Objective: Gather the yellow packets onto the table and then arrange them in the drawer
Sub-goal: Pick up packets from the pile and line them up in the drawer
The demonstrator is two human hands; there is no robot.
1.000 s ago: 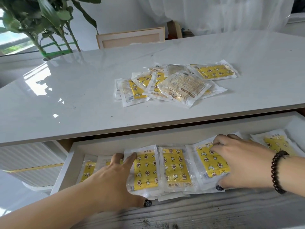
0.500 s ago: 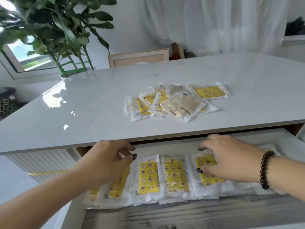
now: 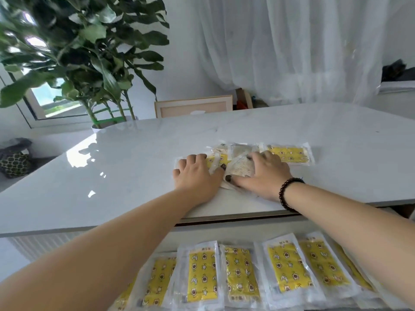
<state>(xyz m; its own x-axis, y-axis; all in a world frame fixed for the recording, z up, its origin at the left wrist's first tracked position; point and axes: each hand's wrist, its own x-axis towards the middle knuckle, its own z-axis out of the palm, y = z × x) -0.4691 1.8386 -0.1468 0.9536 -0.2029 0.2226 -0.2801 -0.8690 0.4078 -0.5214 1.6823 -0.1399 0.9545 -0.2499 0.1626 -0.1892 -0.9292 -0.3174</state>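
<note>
Left hand [image 3: 197,173] flat, fingers spread, pressing the left side of the packet pile [image 3: 238,162] on the white table [image 3: 134,176]. Right hand [image 3: 262,173], beaded bracelet [image 3: 288,194] at the wrist, lies spread on the pile's right side, thumb toward the left hand. One yellow packet [image 3: 292,153] sticks out far right. Near, the open drawer [image 3: 224,230] holds a row of yellow packets [image 3: 238,274], overlapping side by side.

left hand [image 3: 197,176]: bare, no rings seen, dark polish on thumbnail
right hand [image 3: 265,173]: bare, dark polish on thumbnail, other nails hidden
forearms: both bare, no sleeves in view
right wrist: bracelet [image 3: 288,194] of round dark brown-black beads, single strand, glossy
left wrist: nothing worn
watch/tattoos/marks: cannot tell any
</note>
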